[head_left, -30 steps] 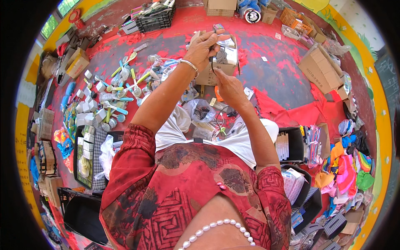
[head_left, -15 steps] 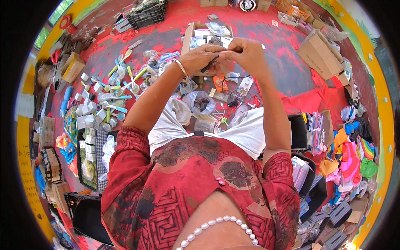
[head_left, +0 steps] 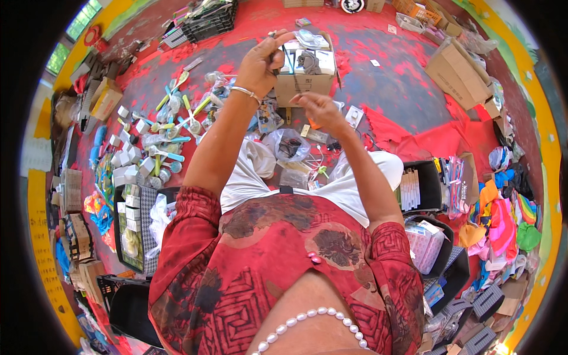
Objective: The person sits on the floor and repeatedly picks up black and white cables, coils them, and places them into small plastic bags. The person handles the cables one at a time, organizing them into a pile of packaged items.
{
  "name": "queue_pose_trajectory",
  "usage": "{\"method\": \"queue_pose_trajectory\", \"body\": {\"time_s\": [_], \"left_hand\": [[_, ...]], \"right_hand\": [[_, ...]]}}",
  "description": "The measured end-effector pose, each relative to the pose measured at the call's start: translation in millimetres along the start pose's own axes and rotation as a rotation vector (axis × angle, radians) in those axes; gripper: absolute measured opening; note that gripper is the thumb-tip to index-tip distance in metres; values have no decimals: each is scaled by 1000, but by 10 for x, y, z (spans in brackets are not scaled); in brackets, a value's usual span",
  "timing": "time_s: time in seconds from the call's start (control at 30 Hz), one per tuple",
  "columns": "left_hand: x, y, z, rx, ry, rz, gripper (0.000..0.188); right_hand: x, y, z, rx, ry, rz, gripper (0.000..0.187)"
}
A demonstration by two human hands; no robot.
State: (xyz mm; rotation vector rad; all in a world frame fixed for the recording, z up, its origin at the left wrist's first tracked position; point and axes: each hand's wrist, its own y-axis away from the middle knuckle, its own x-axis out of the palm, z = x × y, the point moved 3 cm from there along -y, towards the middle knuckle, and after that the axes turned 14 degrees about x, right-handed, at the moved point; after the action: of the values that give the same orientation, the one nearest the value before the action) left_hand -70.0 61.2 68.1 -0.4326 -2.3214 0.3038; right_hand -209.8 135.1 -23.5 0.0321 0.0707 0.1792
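Having just parted from the right hand [head_left: 322,112], whose bent fingers' hold is unclear, the left hand [head_left: 260,64] seems main support, fingers curled around a dark cord [head_left: 276,71].

Person's left hand [head_left: 258,64]: 1 | right hand [head_left: 322,112]: 1 | bracelet [head_left: 245,92]: 1 | pearl necklace [head_left: 302,316]: 1 | cardboard box nearest the hands [head_left: 305,87]: 1 | white trousers [head_left: 376,177]: 1 pair
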Motion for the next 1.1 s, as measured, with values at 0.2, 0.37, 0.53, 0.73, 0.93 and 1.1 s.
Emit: {"method": "queue_pose_trajectory", "body": {"time_s": [0.2,0.37,0.53,0.73,0.93,1.1], "left_hand": [[-109,178,174,50,-775,334,30],[82,339,98,-272,-805,653,32],[256,461,-82,-307,-376,477,38],[193,286,-271,-109,92,116,35],[23,19,-167,51,-325,158,31],[31,131,66,127,-749,272,30]], "right_hand": [[219,336,533,-270,608,-70,18],[-229,131,1000,-316,482,-166,16],[-597,-140,927,-118,137,-56,18],[-802,-174,252,178,-143,-32,18],[-44,207,216,-155,413,62,18],[152,543,853,-463,758,-129,15]]}}
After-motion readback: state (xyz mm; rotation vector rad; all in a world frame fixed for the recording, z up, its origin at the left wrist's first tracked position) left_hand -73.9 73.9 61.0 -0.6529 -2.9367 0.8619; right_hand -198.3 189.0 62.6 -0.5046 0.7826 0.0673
